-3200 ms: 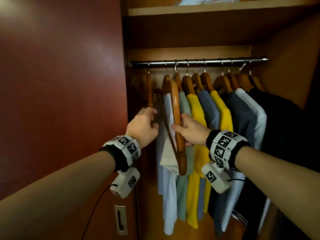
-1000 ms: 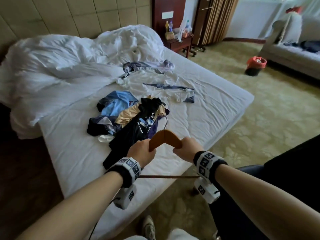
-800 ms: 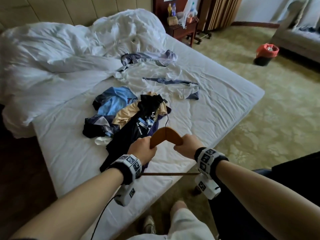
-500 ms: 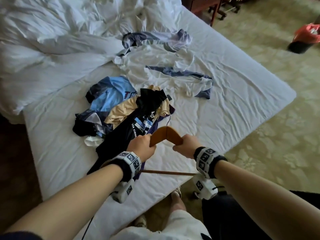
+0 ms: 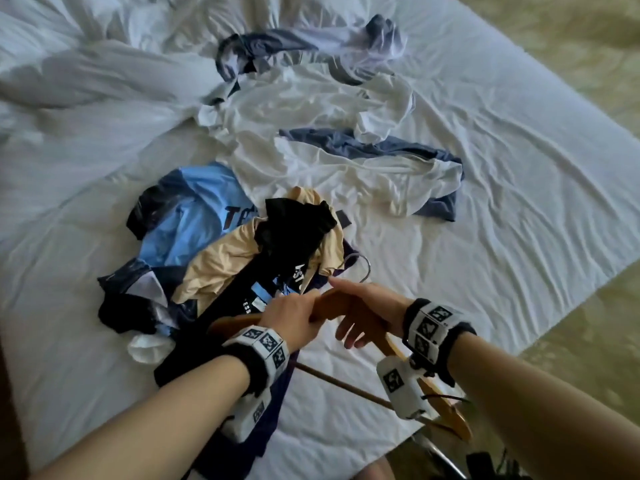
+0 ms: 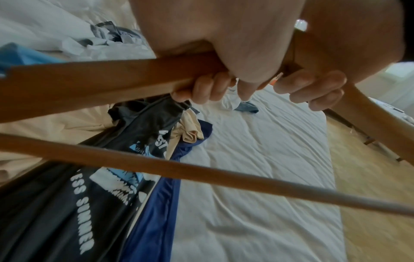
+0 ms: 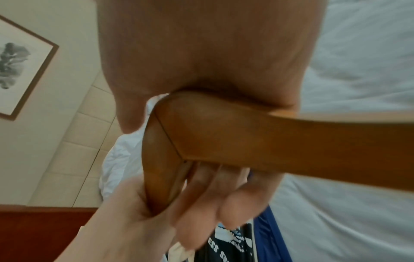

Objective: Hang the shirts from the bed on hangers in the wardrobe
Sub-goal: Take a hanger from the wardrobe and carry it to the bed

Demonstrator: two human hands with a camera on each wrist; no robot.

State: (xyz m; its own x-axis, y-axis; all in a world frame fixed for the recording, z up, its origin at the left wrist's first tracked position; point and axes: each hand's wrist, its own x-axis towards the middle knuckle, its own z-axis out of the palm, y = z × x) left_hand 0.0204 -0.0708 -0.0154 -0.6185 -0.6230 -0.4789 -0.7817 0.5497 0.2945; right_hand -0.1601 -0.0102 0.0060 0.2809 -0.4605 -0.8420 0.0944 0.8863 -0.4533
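A wooden hanger (image 5: 323,301) with a metal hook (image 5: 364,269) hangs low over the pile of shirts on the bed. My left hand (image 5: 291,313) grips its left arm just beside the top; the curled fingers (image 6: 201,88) show in the left wrist view. My right hand (image 5: 360,306) lies over the right arm of the hanger (image 7: 268,141) with its fingers (image 7: 208,198) stretched out, not clenched. Under the hands lies a black printed shirt (image 5: 298,230) on top of a beige shirt (image 5: 221,261) and a light blue shirt (image 5: 194,216). A navy garment (image 6: 156,203) shows beneath them.
A white shirt with navy trim (image 5: 346,168) lies farther up the white bed sheet (image 5: 502,202), with another crumpled white and navy garment (image 5: 311,46) behind it. A rumpled duvet (image 5: 86,81) fills the left. Patterned carpet (image 5: 571,323) runs along the bed's right edge.
I have come closer to the bed and the hanger has dropped onto the pile of shirts. My right hand has loosened from a fist on the hanger to stretched fingers. The left hand still grips.
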